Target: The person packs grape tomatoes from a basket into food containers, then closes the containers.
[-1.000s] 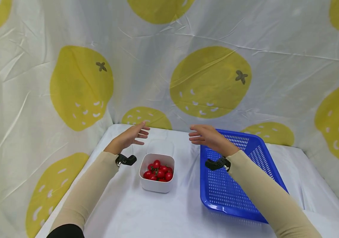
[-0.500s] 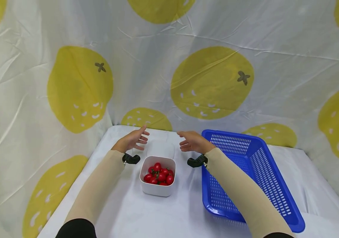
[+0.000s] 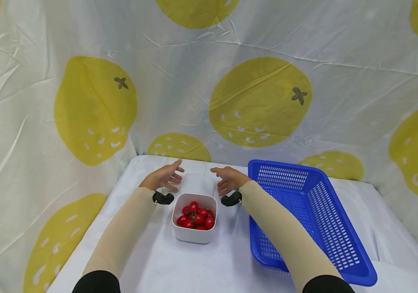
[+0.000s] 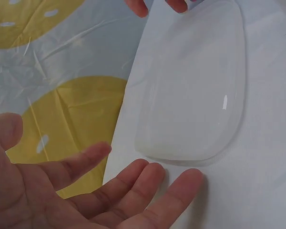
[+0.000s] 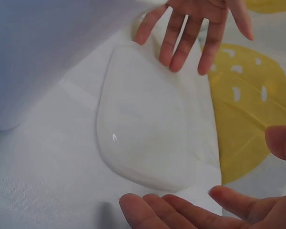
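Observation:
A clear plastic lid [image 4: 195, 90] lies flat on the white cloth, just behind a white square container [image 3: 193, 236] in the head view. My left hand [image 3: 163, 177] is at the lid's left side, fingers extended and apart, fingertips right at its edge in the left wrist view. Opposite it, my right hand [image 3: 230, 180] reaches in from the right with its fingers fairly straight, close to the lid's edge in the right wrist view. Neither hand holds anything. Inside the container sit several red cherry tomatoes [image 3: 196, 216] with green stems.
A large blue plastic basket [image 3: 340, 219] with perforated walls stands to the right, partly under my right forearm. Behind the table hangs a white curtain [image 3: 179, 93] printed with yellow lemons. White cloth [image 3: 165, 260] covers the tabletop.
My right hand has moved left, from over the basket to the lid's right side. The left hand has come slightly lower and nearer the lid. Container and basket stay put.

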A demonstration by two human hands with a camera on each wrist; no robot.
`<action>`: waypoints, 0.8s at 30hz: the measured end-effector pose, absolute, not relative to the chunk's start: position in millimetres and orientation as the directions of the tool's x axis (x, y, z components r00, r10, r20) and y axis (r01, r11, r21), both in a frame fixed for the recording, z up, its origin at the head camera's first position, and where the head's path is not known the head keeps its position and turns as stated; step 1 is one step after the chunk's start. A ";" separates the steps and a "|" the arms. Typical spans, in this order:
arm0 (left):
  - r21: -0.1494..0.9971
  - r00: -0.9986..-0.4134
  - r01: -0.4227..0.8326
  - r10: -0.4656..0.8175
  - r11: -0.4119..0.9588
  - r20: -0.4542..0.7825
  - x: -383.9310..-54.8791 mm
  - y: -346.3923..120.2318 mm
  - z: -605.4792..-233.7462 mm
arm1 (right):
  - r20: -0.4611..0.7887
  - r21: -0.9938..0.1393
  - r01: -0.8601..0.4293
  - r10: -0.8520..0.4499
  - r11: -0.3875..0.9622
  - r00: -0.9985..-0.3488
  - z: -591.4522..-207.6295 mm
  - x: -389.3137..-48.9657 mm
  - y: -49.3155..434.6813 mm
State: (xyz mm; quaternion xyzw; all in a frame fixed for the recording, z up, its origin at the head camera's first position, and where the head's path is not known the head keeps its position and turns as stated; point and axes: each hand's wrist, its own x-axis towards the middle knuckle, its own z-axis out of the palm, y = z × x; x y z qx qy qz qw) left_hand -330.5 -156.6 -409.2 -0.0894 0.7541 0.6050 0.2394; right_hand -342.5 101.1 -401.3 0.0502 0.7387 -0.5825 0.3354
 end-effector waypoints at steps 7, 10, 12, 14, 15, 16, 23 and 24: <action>0.876 -0.869 -0.423 0.170 0.233 -0.465 -332.3 -157.6 -415.6 | -0.565 -0.821 0.488 -0.297 0.295 -0.770 -408.0 -342.9 94.0; 0.879 -0.872 -0.420 0.170 0.224 -0.460 -331.6 -157.7 -417.0 | -0.564 -0.822 0.490 -0.298 0.290 -0.770 -408.3 -342.0 93.0; 0.879 -0.873 -0.423 0.163 0.218 -0.460 -330.9 -157.4 -417.7 | -0.562 -0.824 0.488 -0.300 0.289 -0.771 -408.5 -340.7 92.9; 0.880 -0.874 -0.423 0.159 0.216 -0.459 -330.4 -157.0 -418.0 | -0.561 -0.824 0.488 -0.301 0.288 -0.771 -408.6 -339.7 92.7; 0.879 -0.873 -0.427 0.157 0.213 -0.462 -330.4 -156.9 -418.0 | -0.561 -0.824 0.488 -0.301 0.286 -0.771 -408.8 -339.4 92.7; 0.878 -0.872 -0.430 0.155 0.211 -0.465 -330.4 -156.6 -418.0 | -0.563 -0.824 0.491 -0.302 0.283 -0.770 -408.8 -339.2 92.6; 0.873 -0.869 -0.441 0.146 0.208 -0.474 -331.1 -156.7 -416.3 | -0.558 -0.829 0.495 -0.315 0.260 -0.768 -407.6 -338.2 93.0; 0.874 -0.869 -0.441 0.144 0.204 -0.473 -331.4 -156.8 -415.7 | -0.557 -0.829 0.497 -0.318 0.256 -0.767 -407.0 -338.1 93.1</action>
